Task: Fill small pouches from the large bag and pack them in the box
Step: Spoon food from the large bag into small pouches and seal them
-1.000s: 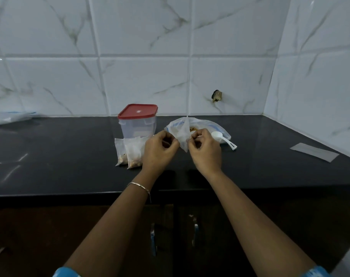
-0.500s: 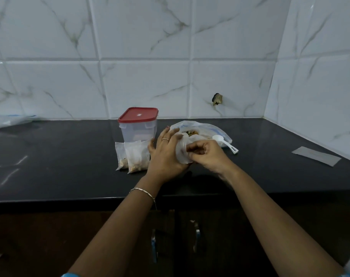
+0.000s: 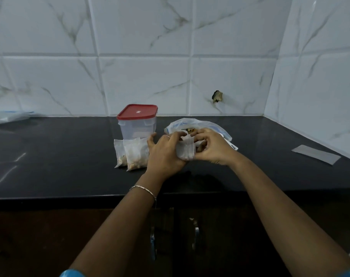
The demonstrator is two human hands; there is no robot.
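An empty small clear pouch (image 3: 185, 149) is held upright between my two hands over the black counter. My left hand (image 3: 163, 154) cups its left side and bottom; my right hand (image 3: 211, 147) pinches its right edge and mouth. Just behind the hands lies the large clear bag (image 3: 192, 124), open, with brown contents showing. A white scoop (image 3: 231, 145) peeks out behind my right hand. Two filled pouches (image 3: 133, 155) lean against the clear box with a red lid (image 3: 137, 122), left of my left hand. The box's lid is on.
The black counter (image 3: 60, 156) ends in a front edge below my wrists, with cabinet doors underneath. A grey flat strip (image 3: 316, 156) lies at the right near the side wall. Another plastic bag (image 3: 6, 116) sits at the far left by the tiled back wall.
Both hands lowered the small pouch from mid-air to just over the counter. My left hand shifted from pinching its top to cupping its side, and the pouch now stands upright.
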